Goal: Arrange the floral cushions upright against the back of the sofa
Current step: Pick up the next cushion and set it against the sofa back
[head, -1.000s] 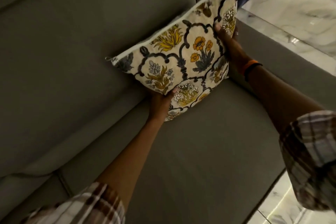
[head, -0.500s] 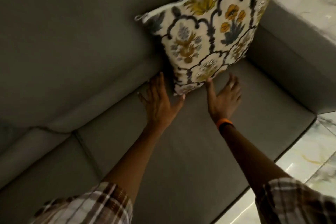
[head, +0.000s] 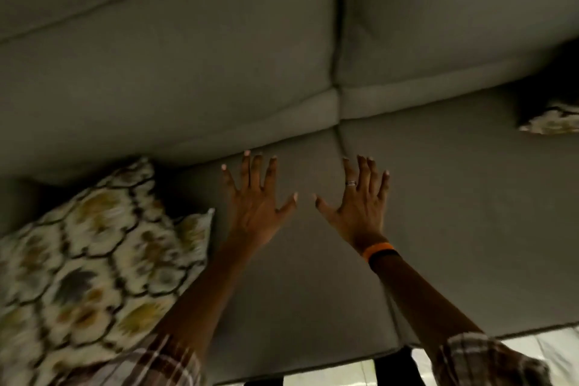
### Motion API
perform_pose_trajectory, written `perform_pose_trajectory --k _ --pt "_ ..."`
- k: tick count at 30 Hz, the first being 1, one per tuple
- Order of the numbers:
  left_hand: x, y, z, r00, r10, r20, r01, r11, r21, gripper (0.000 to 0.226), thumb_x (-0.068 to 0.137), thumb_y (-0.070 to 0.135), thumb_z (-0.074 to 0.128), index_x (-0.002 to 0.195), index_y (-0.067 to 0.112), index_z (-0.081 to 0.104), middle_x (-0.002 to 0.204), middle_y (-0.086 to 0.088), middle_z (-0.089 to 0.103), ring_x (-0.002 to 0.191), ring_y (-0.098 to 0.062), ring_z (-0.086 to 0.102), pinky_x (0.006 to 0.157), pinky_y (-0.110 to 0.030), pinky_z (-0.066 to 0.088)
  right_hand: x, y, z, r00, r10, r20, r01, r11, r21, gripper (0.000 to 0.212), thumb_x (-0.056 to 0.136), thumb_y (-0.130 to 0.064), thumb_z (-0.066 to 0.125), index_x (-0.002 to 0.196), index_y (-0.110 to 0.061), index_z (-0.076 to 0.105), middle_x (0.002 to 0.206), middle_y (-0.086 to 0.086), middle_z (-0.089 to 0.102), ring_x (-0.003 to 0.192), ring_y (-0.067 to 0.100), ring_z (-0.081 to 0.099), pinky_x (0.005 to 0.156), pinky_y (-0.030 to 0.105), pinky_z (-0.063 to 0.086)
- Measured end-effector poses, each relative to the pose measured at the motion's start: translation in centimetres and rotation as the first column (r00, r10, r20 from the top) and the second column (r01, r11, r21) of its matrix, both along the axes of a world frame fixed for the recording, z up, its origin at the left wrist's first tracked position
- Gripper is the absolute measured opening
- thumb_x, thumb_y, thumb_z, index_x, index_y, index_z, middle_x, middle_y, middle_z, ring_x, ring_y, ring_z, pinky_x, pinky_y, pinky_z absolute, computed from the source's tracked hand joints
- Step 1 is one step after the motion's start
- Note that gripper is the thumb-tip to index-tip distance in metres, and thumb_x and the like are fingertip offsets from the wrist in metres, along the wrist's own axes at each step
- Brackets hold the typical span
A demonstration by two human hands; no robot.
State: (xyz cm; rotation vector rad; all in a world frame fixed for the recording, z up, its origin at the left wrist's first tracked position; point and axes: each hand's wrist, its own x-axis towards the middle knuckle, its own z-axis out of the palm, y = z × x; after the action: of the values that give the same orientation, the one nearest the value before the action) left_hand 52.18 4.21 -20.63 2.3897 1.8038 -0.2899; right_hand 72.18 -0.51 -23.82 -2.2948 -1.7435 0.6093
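A floral cushion (head: 91, 263), cream with dark scalloped lines and yellow flowers, lies on the grey sofa seat at the lower left, blurred by motion. A corner of a second floral cushion (head: 551, 121) shows at the right edge, by the sofa back. My left hand (head: 258, 200) and my right hand (head: 360, 200) hover over the bare seat between the two cushions, fingers spread, holding nothing. The left hand is just right of the near cushion without touching it.
The grey sofa back (head: 188, 56) fills the upper view, with a seam between two back cushions near the middle. The seat (head: 438, 229) runs to its front edge at the bottom, where pale marble floor (head: 539, 341) shows.
Both hands have let go of the cushion at the sofa's right end and moved left along the seat. The view has swung left, bringing another cushion into sight.
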Motion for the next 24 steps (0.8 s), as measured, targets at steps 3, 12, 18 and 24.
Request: perform_pose_trajectory --k 3,12,18,24 --pt "-10.9 -0.1 3.4 0.992 0.116 0.059 -0.121 0.988 0.099 0.084 0.092 0.070 0.033 0.156 0.016 0.036 0.160 -0.018 0.037 0.156 -0.036 0.024 0.123 -0.071 0.014 -12.2 1.1 3.0 0.995 0.052 -0.081 -0.046 0.996 0.075 0.101 0.083 -0.082 0.046 0.158 -0.014 0.041 0.160 0.025 0.047 0.150 0.045 0.044 0.122 0.068 0.032" --pt "-37.8 -5.4 5.3 0.678 0.708 0.196 -0.708 0.701 -0.087 0.086 0.092 0.069 0.046 0.160 0.025 0.016 0.169 -0.011 0.015 0.157 -0.039 0.010 0.121 -0.072 0.017 -35.1 1.0 7.1 0.859 0.022 -0.511 -0.137 0.972 -0.189 0.105 0.089 -0.080 0.054 0.170 -0.023 0.017 0.172 0.014 0.029 0.158 0.038 0.028 0.127 0.058 0.029" --pt "-44.7 -12.2 -0.1 -0.161 0.908 0.387 -0.791 0.116 -0.601 0.131 0.053 0.102 0.055 0.159 0.037 0.011 0.157 -0.018 0.043 0.139 -0.048 0.048 0.107 -0.070 0.044 -38.5 0.5 3.9 0.695 -0.327 -0.640 -0.001 0.890 -0.457 0.133 0.067 -0.090 0.074 0.169 -0.023 0.021 0.166 0.007 0.046 0.149 0.034 0.047 0.122 0.055 0.043" --pt "-40.0 -9.6 5.2 -0.133 0.810 0.571 -0.841 0.213 -0.498 0.092 0.088 0.052 0.069 0.159 0.012 0.028 0.160 -0.013 0.041 0.147 -0.032 0.041 0.121 -0.045 0.036 -34.2 3.5 4.5 0.517 -0.382 -0.766 -0.062 0.875 -0.479 0.115 0.056 -0.075 0.093 0.154 -0.027 0.055 0.146 0.000 0.068 0.132 0.026 0.066 0.115 0.049 0.053"
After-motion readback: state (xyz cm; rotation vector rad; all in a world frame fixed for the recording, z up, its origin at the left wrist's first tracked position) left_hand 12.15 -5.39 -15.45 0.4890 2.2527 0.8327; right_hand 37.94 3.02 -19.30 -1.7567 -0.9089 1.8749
